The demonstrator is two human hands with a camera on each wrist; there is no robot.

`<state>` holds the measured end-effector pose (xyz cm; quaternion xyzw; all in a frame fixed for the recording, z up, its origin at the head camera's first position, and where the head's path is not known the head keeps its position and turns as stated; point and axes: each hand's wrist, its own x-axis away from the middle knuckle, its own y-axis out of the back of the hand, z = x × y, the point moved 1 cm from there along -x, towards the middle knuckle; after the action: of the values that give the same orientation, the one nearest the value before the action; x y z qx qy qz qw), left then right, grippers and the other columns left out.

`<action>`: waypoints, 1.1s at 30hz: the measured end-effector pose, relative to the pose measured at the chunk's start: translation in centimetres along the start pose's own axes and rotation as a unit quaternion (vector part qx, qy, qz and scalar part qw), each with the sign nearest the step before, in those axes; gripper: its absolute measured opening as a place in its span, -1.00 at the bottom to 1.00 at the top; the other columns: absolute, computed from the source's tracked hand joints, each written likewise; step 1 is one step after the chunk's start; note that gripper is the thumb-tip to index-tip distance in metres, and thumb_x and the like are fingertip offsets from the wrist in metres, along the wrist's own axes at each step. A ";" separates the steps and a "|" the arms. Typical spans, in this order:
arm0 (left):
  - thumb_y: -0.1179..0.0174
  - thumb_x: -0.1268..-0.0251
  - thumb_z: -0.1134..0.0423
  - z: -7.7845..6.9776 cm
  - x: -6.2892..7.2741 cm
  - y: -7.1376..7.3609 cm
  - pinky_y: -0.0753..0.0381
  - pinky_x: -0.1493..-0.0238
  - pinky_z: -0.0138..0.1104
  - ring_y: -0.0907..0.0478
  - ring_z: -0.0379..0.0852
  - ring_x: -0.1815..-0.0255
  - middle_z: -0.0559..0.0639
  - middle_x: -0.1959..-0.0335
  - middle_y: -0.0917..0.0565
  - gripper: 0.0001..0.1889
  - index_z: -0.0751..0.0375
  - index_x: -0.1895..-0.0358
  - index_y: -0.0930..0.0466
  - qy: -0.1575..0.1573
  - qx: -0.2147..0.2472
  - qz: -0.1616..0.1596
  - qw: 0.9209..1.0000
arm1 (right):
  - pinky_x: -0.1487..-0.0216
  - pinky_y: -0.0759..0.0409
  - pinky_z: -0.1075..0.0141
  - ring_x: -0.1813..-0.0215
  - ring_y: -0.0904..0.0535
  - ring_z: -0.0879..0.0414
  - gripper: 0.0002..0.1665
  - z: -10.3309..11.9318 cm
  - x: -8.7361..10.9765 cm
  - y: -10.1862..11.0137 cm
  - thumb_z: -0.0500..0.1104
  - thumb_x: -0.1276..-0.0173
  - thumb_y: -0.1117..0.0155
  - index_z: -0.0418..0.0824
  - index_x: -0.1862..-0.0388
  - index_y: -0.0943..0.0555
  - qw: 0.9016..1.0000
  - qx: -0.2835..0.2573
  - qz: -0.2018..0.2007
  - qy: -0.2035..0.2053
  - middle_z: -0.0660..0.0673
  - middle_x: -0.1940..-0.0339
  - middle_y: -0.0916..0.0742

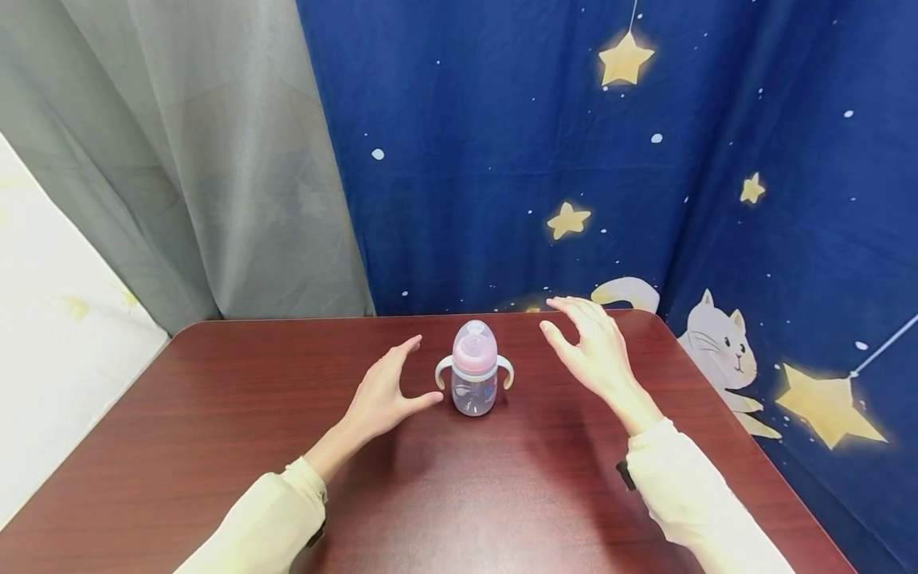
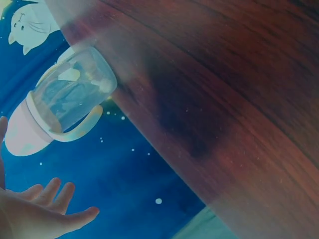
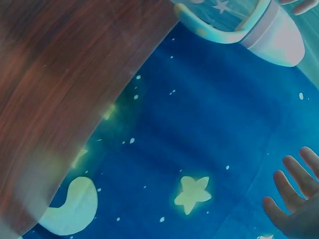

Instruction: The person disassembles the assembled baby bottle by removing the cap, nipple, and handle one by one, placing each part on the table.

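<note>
A baby bottle (image 1: 475,375) stands upright on the table, with a clear body, a pink collar, a clear dome cap and two pale curved handles. To its left is my left hand (image 1: 378,395), fingers extended and thumb pointing at the left handle, seemingly just short of it. Farther off on the right, my right hand (image 1: 591,351) hovers above the table with spread, relaxed fingers. Neither hand holds anything. The left wrist view shows the bottle (image 2: 75,89) beyond the left hand (image 2: 37,211). In the right wrist view, the bottle (image 3: 276,35) is partly cut off above the right hand (image 3: 301,204).
The reddish-brown wooden table (image 1: 251,391) has rounded far corners. Behind it hang a grey curtain (image 1: 251,159) and a blue curtain (image 1: 488,159) printed with stars and a white cat. A white surface (image 1: 50,343) lies beyond the left edge.
</note>
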<state>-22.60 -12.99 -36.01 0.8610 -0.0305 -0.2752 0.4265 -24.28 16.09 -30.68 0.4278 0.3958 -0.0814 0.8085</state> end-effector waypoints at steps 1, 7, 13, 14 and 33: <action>-0.35 0.19 -0.07 0.1 -0.1 -0.2 -0.29 -0.03 -0.08 -0.33 -0.01 -0.09 0.10 -0.09 -0.42 -0.12 0.19 -0.25 -0.19 0.002 0.003 0.002 1.000 | -0.10 -0.20 0.03 -0.12 -0.35 -0.04 -0.58 0.2 -0.2 -0.1 -0.06 -0.16 -0.21 -0.20 0.01 -0.54 1.000 -0.002 0.003 -0.001 -0.16 -0.01 -0.56; -0.37 0.23 -0.05 0.4 -0.9 -1.1 -0.27 -0.02 -0.05 -0.35 0.03 -0.07 0.15 -0.07 -0.42 -0.10 0.25 -0.24 -0.19 0.002 0.007 0.013 1.000 | -0.12 -0.17 0.01 -0.16 -0.31 0.00 -0.57 1.2 -1.2 -0.7 -0.02 -0.18 -0.18 -0.16 -0.02 -0.53 1.000 -0.008 0.021 -0.009 -0.13 -0.05 -0.54; -0.38 0.24 -0.05 0.6 -1.3 -2.1 -0.27 -0.02 -0.04 -0.34 0.05 -0.08 0.16 -0.09 -0.41 -0.09 0.22 -0.25 -0.18 0.018 0.016 0.038 0.999 | -0.10 -0.20 0.02 -0.15 -0.32 0.01 -0.57 2.1 -2.0 -1.5 -0.03 -0.18 -0.19 -0.14 -0.02 -0.53 1.000 -0.014 0.026 0.001 -0.12 -0.03 -0.56; -0.38 0.24 -0.05 0.6 -1.4 -2.3 -0.27 -0.02 -0.04 -0.34 0.06 -0.08 0.16 -0.09 -0.40 -0.10 0.22 -0.25 -0.18 0.021 0.018 0.042 0.999 | -0.10 -0.21 0.03 -0.15 -0.33 0.01 -0.58 2.2 -2.1 -1.7 -0.03 -0.18 -0.19 -0.14 -0.02 -0.53 1.000 -0.015 0.026 0.005 -0.12 -0.02 -0.56; -0.38 0.26 -0.07 1.5 -2.0 -4.4 -0.32 0.01 -0.07 -0.38 0.04 -0.04 0.11 -0.09 -0.40 -0.12 0.23 -0.21 -0.24 0.044 -0.003 0.067 0.997 | -0.09 -0.23 0.06 -0.14 -0.32 0.06 -0.54 4.6 -2.7 -4.8 0.07 -0.19 -0.15 -0.08 -0.04 -0.52 0.996 -0.023 0.090 0.003 -0.06 -0.04 -0.55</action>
<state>-25.82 -10.71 -39.19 0.8672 -0.0685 -0.2081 0.4471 -25.71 9.10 -30.31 0.4431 0.3600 0.0023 0.8210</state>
